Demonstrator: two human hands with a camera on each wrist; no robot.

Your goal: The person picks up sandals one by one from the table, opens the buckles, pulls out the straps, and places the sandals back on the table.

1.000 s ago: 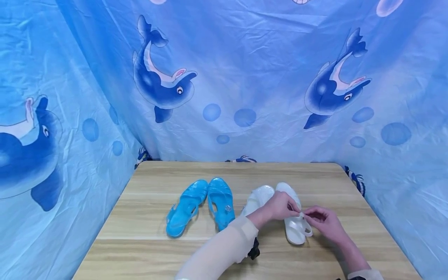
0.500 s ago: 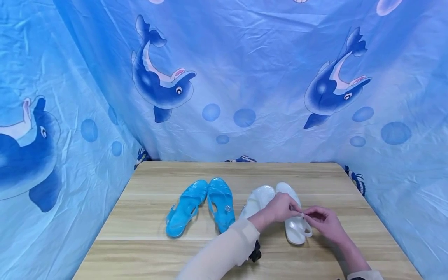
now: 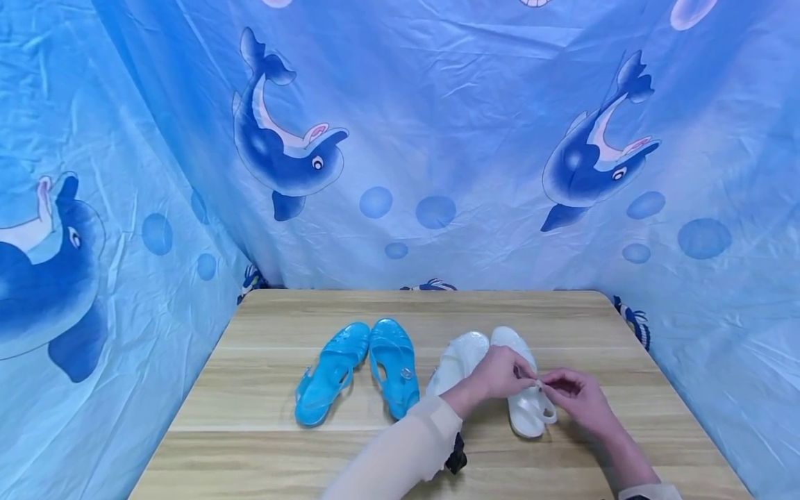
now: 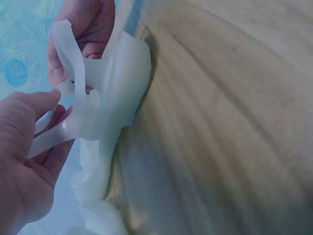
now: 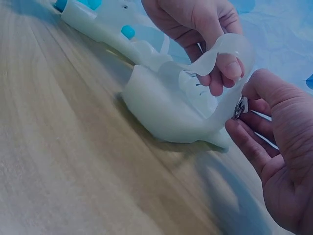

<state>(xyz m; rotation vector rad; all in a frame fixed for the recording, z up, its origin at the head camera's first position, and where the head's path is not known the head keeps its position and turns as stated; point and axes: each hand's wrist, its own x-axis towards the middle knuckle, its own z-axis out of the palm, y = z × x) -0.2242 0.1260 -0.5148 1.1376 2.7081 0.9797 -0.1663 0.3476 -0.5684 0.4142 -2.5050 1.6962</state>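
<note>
A white jelly sandal (image 3: pixel 526 415) lies on the table, toe away from me, its ankle strap lifted between my hands. My left hand (image 3: pixel 498 373) reaches over the sandal and pinches the strap (image 4: pixel 51 139) between thumb and fingers. From the right side, my right hand (image 3: pixel 580 397) pinches the strap at a small metal buckle (image 5: pixel 239 107). The fingertips of both hands nearly meet above the heel part. Just left of it lies the other white sandal (image 3: pixel 459 354), partly hidden by my left hand and forearm.
Two blue jelly sandals, a left one (image 3: pixel 331 375) and a right one (image 3: pixel 392 361), lie left of the white pair. They rest on a wood-grain table (image 3: pixel 250 403). A blue dolphin-print curtain (image 3: pixel 400 139) hangs around the back and sides.
Both hands stay at the strap with only slight finger movement, their fingertips a little closer together than one second ago. The sandals lie as before; the head view has shifted slightly.
</note>
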